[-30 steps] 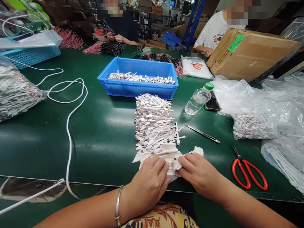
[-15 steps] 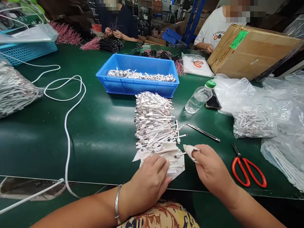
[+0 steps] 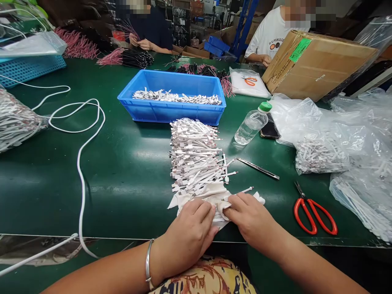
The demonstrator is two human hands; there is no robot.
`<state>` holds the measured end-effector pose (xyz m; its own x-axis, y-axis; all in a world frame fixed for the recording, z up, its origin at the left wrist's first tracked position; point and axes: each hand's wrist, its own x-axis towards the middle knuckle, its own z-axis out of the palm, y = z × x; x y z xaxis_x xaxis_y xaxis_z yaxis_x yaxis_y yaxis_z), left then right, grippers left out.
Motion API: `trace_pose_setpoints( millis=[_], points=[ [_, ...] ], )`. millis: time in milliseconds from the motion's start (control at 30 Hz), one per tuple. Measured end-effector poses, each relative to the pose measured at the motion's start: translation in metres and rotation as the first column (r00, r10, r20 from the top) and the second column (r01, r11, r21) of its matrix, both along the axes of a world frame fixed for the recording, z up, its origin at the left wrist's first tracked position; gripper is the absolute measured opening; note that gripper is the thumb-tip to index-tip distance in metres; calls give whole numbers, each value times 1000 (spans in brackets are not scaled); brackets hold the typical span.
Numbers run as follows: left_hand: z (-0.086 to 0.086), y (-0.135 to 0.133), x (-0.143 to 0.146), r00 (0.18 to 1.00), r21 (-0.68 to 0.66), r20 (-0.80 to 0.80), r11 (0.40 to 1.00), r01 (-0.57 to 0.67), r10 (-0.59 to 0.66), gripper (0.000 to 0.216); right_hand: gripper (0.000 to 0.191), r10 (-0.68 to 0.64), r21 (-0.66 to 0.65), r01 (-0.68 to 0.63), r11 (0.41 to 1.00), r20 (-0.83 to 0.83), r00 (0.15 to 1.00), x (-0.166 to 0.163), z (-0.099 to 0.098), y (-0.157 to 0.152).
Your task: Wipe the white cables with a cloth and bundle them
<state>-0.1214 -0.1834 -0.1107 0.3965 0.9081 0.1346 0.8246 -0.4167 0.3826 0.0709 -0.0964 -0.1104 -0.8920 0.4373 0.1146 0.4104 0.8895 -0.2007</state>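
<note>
Right hand (image 3: 252,218) has dropped back onto the white cloth (image 3: 202,196), fingers pressing it beside the flat left hand (image 3: 190,232). Cloth covers the near end of one long pile of white-tabbed wires (image 3: 192,153); rightward lie one pair of red-handled scissors (image 3: 312,216) and one pair of tweezers (image 3: 259,168); beyond sits one blue crate (image 3: 171,112).

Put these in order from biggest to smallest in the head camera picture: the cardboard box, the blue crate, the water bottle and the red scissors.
1. The cardboard box
2. The blue plastic crate
3. The water bottle and the red scissors look about the same size. The scissors are nearer the camera, so I can't rank these two.
</note>
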Motion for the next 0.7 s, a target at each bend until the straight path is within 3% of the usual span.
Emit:
trace_pose_setpoints(
  millis=[133, 267, 367, 533, 700],
  points=[
    [-2, 0, -1, 1000, 31, -12, 999, 4, -4, 33, 20, -5, 34, 5, 999, -3, 1000, -3, 0, 9],
    [-4, 0, -2, 1000, 82, -5, 997, 12, -11, 35, 30, -206, -81, 197, 977, -134, 969, 22, 5, 9],
    [-4, 1, -1, 999, 88, -31, 995, 36, -34, 38, 29, -299, -116, 283, 952, -157, 941, 39, 8, -6],
    [-6, 1, 2, 993, 79, -105, 995, 57, -48, 38, 29, -304, -191, 276, 942, -139, 943, 32, -3, -34],
    [-8, 3, 2, 992, 71, -113, 996, 60, -52, 38, 29, -190, 36, 193, 980, -87, 978, 19, -9, -29]
  ],
)
